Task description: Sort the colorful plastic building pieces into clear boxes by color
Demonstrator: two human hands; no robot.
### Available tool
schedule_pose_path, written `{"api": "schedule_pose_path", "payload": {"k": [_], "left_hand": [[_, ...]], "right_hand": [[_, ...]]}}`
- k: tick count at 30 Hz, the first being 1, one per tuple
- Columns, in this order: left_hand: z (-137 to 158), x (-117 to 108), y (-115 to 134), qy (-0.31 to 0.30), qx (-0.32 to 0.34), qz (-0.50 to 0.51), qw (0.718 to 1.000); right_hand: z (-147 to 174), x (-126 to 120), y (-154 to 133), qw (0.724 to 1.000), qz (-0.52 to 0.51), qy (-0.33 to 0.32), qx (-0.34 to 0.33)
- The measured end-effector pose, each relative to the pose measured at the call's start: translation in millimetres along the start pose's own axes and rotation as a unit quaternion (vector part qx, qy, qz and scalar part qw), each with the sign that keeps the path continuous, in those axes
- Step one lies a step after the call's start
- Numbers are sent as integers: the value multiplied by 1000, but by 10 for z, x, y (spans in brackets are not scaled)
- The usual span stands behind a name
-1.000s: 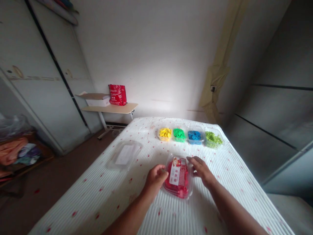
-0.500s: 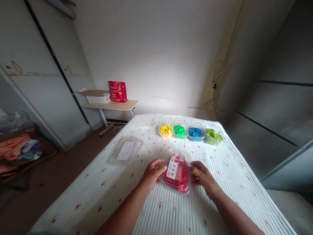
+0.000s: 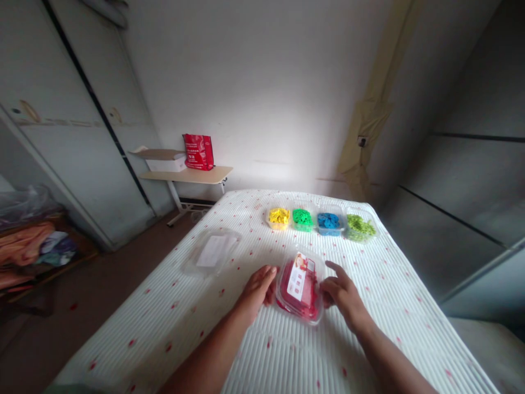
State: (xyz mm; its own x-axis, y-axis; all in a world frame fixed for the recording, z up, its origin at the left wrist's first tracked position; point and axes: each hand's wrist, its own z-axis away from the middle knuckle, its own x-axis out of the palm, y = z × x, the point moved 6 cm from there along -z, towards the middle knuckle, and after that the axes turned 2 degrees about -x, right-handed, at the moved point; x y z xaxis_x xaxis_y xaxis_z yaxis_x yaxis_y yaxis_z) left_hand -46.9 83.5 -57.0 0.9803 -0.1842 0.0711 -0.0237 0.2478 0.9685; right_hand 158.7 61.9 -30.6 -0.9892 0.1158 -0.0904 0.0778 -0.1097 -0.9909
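Note:
A clear plastic box [image 3: 301, 290] holding red pieces lies on the table in front of me, its lid on and a printed label on top. My left hand [image 3: 259, 290] is at the box's left side, thumb raised off the lid and fingers apart, some hidden low beside the wall. On the other side, my right hand [image 3: 341, 293] has its thumb and curled fingers at the box's right rim, with the index finger stretched out above. Left of the box, a clear lid [image 3: 211, 251] with a white label lies flat.
Along the far side stand open clear boxes of yellow pieces [image 3: 279, 216], green pieces [image 3: 302, 218], blue pieces [image 3: 328, 221] and light green pieces [image 3: 360, 225]. A patterned cloth [image 3: 172, 345] covers the table. Behind, a side table [image 3: 192, 175] carries a red bag [image 3: 198, 152] and a carton [image 3: 166, 161].
The box of red pieces has shifted slightly right and turned a little. My left thumb has come off its lid, and my right index finger has stretched out.

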Motion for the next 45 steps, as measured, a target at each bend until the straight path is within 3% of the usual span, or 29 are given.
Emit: {"api": "schedule_pose_path", "payload": {"k": [4,13,17,22,27,32,45], "left_hand": [[19,9,37,-59,-13,-14,998],[-27,-13,-45,-12,-25,-4,1000],[-29,-14,-53,-39,-30,42,998],[19,33,28,-77,1,-21,997],[12,38,-7,-60,-28,-15,998],[15,36,-11,-24,-20,-14,999],[-7,79,-5,-13,3,18,1000]], "right_hand": [[-9,-2,-18,999,33,13,-34],[-10,39,2,999,-32,-6,-17],[-20,32,25,999,-28,-2,-25],[-41,20,78,999,-47,-4,-23],[-28,21,90,996,-80,-22,-10],[-37,24,119,994,-102,-27,1],[-106,13,154,993,-117,-22,-10]]}}
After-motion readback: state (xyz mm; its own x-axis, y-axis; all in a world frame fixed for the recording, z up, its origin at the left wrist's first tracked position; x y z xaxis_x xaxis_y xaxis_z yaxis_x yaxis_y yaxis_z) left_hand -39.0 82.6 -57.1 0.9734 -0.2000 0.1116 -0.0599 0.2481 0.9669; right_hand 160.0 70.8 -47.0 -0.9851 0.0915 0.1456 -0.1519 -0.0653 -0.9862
